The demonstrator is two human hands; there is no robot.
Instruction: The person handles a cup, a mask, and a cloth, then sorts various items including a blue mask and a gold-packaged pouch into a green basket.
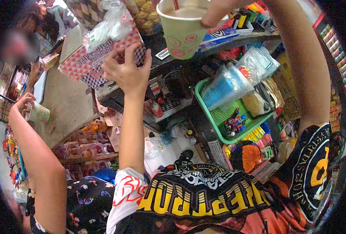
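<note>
A green paper cup (184, 33) with pink swirls hangs high in front of me, filled with a light brown drink. A thin reddish stick (176, 4) stands in it. My right hand (220, 11) grips the cup near its rim, partly cut off by the top of the view. My left hand (128, 70) is raised with bent, parted fingers, right at the checkered cardboard box (77, 62) on the counter. Nothing shows between its fingers. Crumpled clear plastic (106, 27) lies on top of that box.
Someone beside me on the left rests a hand (24, 101) on another patterned cup (39, 113) on the counter (73, 95). A second person is at the far left. Below my right arm sits a green basket (208, 111) with plastic packs and pens. Shelved goods line the right edge.
</note>
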